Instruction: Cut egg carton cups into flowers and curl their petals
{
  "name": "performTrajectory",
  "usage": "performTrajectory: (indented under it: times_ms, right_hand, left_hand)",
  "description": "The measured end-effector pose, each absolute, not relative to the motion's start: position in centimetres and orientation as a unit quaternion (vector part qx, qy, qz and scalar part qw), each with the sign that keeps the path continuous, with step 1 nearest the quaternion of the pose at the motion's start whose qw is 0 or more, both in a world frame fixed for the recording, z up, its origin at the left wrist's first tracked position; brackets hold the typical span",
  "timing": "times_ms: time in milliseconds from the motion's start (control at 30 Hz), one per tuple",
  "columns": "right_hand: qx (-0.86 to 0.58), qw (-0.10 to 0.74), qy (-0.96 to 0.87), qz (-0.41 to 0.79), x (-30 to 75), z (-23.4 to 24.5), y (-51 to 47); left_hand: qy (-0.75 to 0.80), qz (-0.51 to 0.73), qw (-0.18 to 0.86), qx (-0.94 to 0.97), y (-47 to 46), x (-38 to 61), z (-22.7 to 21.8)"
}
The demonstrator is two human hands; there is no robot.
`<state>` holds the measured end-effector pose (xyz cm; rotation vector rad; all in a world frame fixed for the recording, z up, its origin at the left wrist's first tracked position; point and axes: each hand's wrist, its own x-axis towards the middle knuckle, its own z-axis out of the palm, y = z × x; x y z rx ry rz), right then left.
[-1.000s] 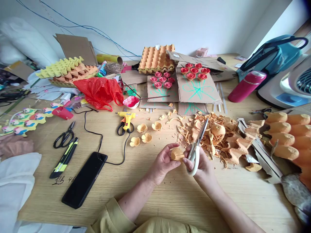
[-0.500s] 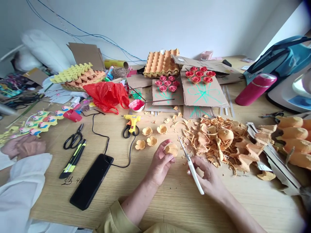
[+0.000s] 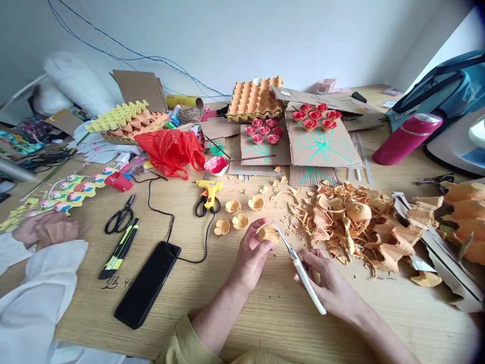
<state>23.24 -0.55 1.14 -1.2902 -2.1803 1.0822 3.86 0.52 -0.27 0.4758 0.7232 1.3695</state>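
Between the thumb and fingers of my left hand point(image 3: 248, 260) is an orange egg-carton cup point(image 3: 268, 234), held up over the table. My right hand point(image 3: 326, 280) grips white-handled scissors point(image 3: 307, 283), and their blades reach the cup's right edge. Just left of the cup sit several cut-out carton flowers point(image 3: 240, 221), each with rounded petals. To the right lies a heap of carton scraps point(image 3: 335, 217), with curled strips and torn pieces.
A yellow glue gun point(image 3: 209, 191), black scissors point(image 3: 119, 218), a box cutter point(image 3: 119, 248) and a phone point(image 3: 147, 284) lie on the left. Behind are red-painted flowers point(image 3: 310, 124) on cardboard, a red bag point(image 3: 170, 149) and a pink bottle point(image 3: 407, 139). Another person's hands point(image 3: 51, 227) rest at far left.
The scissors have come closer to the cup, their blade tips now at its edge. The whole view has shifted slightly, so things sit a little further right.
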Motion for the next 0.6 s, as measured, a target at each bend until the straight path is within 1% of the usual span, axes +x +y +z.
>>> performTrajectory:
  times_ms: [300,600]
  right_hand:
    - [-0.453,0.148,-0.804,0.355,23.51,1.22,-0.52]
    - [-0.442,0.145,-0.821,0.33,23.28,1.66,-0.55]
  left_hand:
    - [0.331,0.614,0.681,0.225,0.47,3.77,0.2]
    - [0.332,0.614,0.677,0.234,0.59,3.82,0.62]
